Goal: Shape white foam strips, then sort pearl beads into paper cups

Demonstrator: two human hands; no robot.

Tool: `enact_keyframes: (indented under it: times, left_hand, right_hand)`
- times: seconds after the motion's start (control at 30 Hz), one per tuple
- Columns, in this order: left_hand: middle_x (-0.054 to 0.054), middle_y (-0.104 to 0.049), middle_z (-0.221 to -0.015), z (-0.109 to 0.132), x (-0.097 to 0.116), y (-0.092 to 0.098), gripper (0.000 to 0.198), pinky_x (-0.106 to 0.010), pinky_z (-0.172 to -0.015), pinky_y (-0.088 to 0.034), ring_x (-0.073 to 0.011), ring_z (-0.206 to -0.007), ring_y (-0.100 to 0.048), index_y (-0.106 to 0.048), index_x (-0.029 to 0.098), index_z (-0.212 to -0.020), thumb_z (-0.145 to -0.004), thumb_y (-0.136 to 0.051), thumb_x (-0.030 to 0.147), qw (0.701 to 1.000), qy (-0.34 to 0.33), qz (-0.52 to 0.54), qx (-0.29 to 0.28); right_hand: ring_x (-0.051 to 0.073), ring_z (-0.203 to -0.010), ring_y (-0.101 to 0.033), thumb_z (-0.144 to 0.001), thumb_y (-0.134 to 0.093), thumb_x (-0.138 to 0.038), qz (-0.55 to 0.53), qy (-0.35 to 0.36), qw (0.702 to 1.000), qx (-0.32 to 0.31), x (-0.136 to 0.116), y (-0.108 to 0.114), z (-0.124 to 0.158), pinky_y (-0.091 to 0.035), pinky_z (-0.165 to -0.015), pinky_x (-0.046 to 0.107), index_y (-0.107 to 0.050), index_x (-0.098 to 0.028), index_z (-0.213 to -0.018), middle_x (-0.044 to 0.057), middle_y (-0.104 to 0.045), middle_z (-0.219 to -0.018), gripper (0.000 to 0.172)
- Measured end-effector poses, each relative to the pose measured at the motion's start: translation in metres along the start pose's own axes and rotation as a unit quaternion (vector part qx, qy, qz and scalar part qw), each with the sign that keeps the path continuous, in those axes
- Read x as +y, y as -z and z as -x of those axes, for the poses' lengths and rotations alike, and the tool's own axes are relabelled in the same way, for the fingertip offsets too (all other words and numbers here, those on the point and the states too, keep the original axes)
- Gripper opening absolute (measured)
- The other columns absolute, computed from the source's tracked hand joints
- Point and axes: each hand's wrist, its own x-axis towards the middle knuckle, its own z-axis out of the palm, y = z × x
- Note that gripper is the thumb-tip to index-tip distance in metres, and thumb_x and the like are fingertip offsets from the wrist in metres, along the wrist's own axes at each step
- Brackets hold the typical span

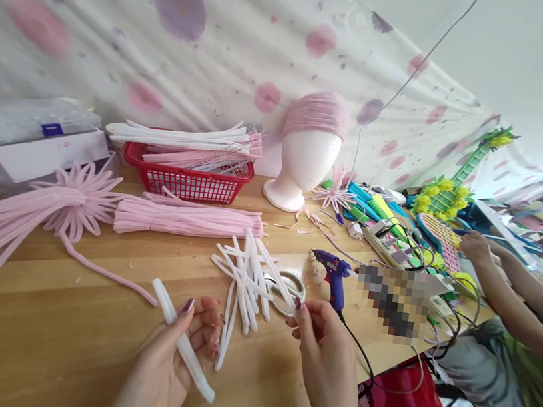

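Note:
My left hand (173,358) is closed around short white pipe cleaners (195,369), lying side by side across the fingers under my thumb. To the right, my right hand (324,352) pinches the end of a white pipe cleaner (285,294) between thumb and fingertips, over the pile. Between and beyond the hands lies a loose pile of cut white pipe cleaners (248,281). Scissors (297,282) with pale handles are partly hidden under the pile and my right hand. A purple glue gun (336,277) rests just beyond my right hand, its black cord trailing toward the table edge.
Pink pipe cleaner bundles (188,220) lie before a red basket (190,185) of more stems. A white foam head (308,161) wears a pink wrapped cap. Power strips (391,247) and cords spread at right, near another person's hand (475,247).

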Motion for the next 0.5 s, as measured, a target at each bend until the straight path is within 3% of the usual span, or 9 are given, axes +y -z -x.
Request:
enact_keyframes:
  times: [0.1, 0.17, 0.23, 0.27, 0.33, 0.4, 0.5]
  left_hand:
    - [-0.009, -0.073, -0.087, -0.009, -0.011, 0.005, 0.016, -0.030, -0.068, -0.057, -0.0171, -0.070, -0.067, -0.071, 0.013, -0.091, -0.080, -0.075, 0.024, 1.000, -0.012, -0.006, -0.019]
    - [-0.012, -0.074, -0.099, -0.012, -0.019, 0.005, 0.028, -0.032, -0.080, -0.057, -0.0211, -0.086, -0.070, -0.073, 0.014, -0.096, -0.078, -0.078, 0.036, 0.999, -0.025, 0.002, -0.025]
    - [-0.012, -0.073, -0.108, -0.012, -0.022, 0.003, 0.043, -0.033, -0.088, -0.055, -0.0239, -0.099, -0.068, -0.074, 0.016, -0.103, -0.073, -0.081, 0.046, 0.999, -0.038, 0.016, -0.034]
    - [-0.011, -0.073, -0.107, -0.010, -0.022, 0.002, 0.048, -0.032, -0.087, -0.055, -0.0236, -0.099, -0.068, -0.074, 0.017, -0.104, -0.070, -0.083, 0.049, 0.998, -0.044, 0.020, -0.035]
    - [-0.004, -0.071, -0.086, -0.005, -0.017, -0.001, 0.046, -0.028, -0.073, -0.056, -0.0183, -0.081, -0.066, -0.073, 0.019, -0.095, -0.062, -0.089, 0.047, 0.998, -0.058, 0.023, -0.020]
    - [0.004, -0.056, -0.060, 0.000, -0.006, -0.004, 0.041, -0.022, -0.055, -0.050, -0.0099, -0.057, -0.053, -0.068, 0.018, -0.076, -0.054, -0.093, 0.042, 0.996, -0.086, 0.030, 0.017]
    - [0.010, -0.035, -0.048, 0.005, 0.009, -0.005, 0.048, -0.017, -0.040, -0.035, -0.0039, -0.043, -0.030, -0.056, 0.017, -0.061, -0.044, -0.097, 0.037, 0.991, -0.109, 0.044, 0.059]
  right_hand:
    - [0.020, -0.060, -0.064, -0.088, -0.058, -0.053, -0.073, -0.015, 0.996, 0.042, -0.003, -0.003, 0.007, -0.051, -0.055, 0.029, -0.062, -0.021, -0.087, 0.007, -0.071, -0.072, 0.033]
    - [0.016, -0.055, -0.061, -0.088, -0.061, -0.051, -0.120, -0.015, 0.991, 0.065, -0.008, -0.013, 0.017, -0.050, -0.052, 0.025, -0.063, -0.021, -0.089, 0.004, -0.069, -0.071, 0.030]
    - [0.013, -0.052, -0.057, -0.091, -0.061, -0.046, -0.155, 0.010, 0.987, 0.036, -0.014, -0.027, 0.030, -0.049, -0.052, 0.023, -0.063, -0.022, -0.090, 0.000, -0.067, -0.068, 0.024]
    - [0.013, -0.052, -0.057, -0.092, -0.061, -0.044, -0.165, 0.037, 0.986, -0.009, -0.017, -0.034, 0.036, -0.048, -0.053, 0.022, -0.064, -0.023, -0.090, -0.002, -0.066, -0.066, 0.021]
    - [0.013, -0.057, -0.059, -0.093, -0.059, -0.041, -0.168, 0.102, 0.973, -0.118, -0.021, -0.044, 0.044, -0.049, -0.058, 0.022, -0.065, -0.023, -0.089, -0.002, -0.065, -0.066, 0.019]
    - [0.014, -0.064, -0.061, -0.095, -0.055, -0.040, -0.134, 0.133, 0.966, -0.178, -0.023, -0.049, 0.043, -0.048, -0.060, 0.023, -0.065, -0.023, -0.088, -0.001, -0.066, -0.073, 0.020]
    - [0.018, -0.071, -0.061, -0.096, -0.055, -0.036, 0.003, 0.121, 0.981, -0.152, -0.021, -0.049, 0.024, -0.046, -0.061, 0.028, -0.064, -0.022, -0.089, 0.004, -0.066, -0.084, 0.018]
